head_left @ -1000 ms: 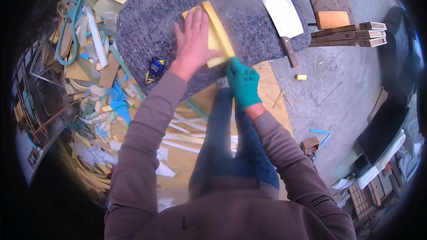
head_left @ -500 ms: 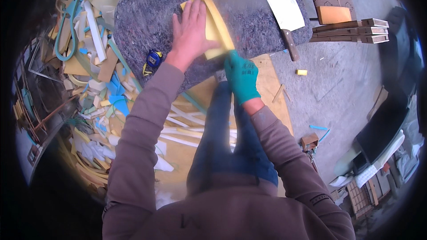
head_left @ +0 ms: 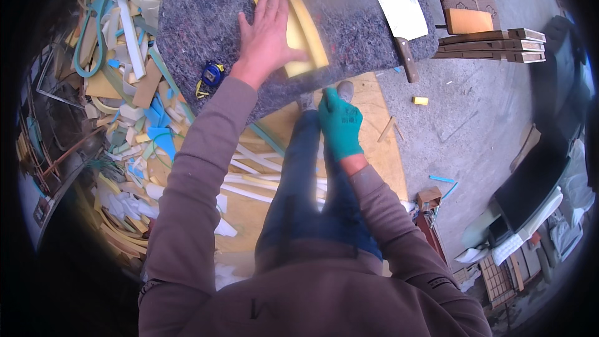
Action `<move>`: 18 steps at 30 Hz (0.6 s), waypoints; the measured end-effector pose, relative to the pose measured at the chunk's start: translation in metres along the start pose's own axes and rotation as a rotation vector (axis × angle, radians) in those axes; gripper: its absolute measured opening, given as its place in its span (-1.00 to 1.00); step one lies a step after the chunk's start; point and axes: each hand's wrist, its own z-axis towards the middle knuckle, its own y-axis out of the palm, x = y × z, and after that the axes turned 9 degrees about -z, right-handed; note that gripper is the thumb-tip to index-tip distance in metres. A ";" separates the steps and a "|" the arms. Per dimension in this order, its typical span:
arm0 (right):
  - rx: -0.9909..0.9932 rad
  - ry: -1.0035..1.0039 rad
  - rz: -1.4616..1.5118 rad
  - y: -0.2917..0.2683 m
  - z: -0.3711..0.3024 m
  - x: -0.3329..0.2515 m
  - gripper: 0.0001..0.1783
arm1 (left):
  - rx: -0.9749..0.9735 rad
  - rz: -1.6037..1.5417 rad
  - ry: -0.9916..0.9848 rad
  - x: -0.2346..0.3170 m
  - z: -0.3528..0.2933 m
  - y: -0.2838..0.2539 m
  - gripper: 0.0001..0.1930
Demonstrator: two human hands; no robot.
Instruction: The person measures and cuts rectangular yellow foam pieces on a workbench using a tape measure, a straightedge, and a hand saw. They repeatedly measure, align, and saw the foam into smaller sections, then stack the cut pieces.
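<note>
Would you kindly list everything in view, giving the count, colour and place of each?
Foam block: one, yellow, on the work surface; strip along its right side, possibly separate
Work surface: one, speckled grey, top centre
Large knife: one, silver blade, brown handle, surface's right side
Tape measure: one, blue, surface's left side
Scraps: too many to count, mixed colours, left
Board: one, tan, below the surface
Small block: one, yellow, floor, right
Orange block: one, orange, upper right
Box: one, brown, lower right
Sleeves: two, brownish, left and right
Trousers: one pair, blue, lower centre
Left grip: one, bare, spread on the foam block
Right grip: one, green-gloved, off the foam block
</note>
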 end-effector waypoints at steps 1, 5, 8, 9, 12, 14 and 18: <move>0.010 -0.009 0.029 -0.002 -0.010 0.004 -0.82 | -0.019 0.023 -0.008 0.000 0.000 0.000 0.42; -0.016 0.001 0.033 -0.012 -0.042 0.016 -0.72 | -0.076 -0.043 -0.050 0.003 -0.003 -0.003 0.46; -0.042 0.037 0.000 -0.011 -0.047 0.017 -0.89 | -0.076 -0.051 -0.050 0.006 -0.006 -0.005 0.44; -0.050 0.040 -0.001 -0.010 -0.046 0.016 -0.89 | -0.077 -0.055 -0.047 0.006 -0.007 -0.006 0.44; -0.041 0.018 -0.002 -0.009 -0.039 0.013 -0.82 | -0.070 -0.065 -0.041 0.005 -0.008 -0.006 0.45; -0.002 -0.024 0.005 -0.010 -0.032 0.010 -0.70 | -0.070 -0.075 -0.037 0.004 -0.008 -0.004 0.46; 0.009 -0.044 0.027 -0.009 -0.009 0.002 -0.75 | -0.065 -0.091 -0.026 0.002 -0.008 -0.001 0.47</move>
